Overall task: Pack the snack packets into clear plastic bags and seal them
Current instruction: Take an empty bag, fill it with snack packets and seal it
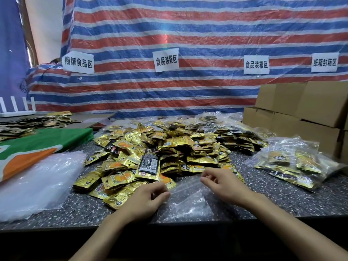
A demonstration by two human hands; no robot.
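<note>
left hand (148, 197) and right hand (225, 185) in a pinch on a crinkly clear bag (188, 199) beside glossy gold packets (162, 147)

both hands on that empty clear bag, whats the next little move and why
Probably pull the mouth of the clear bag apart. The left hand and right hand each seem to pinch its far edge, it lies flat on the table and looks empty, and the pile of snack packets sits just beyond it. It likely needs opening before any packet goes in.
</note>
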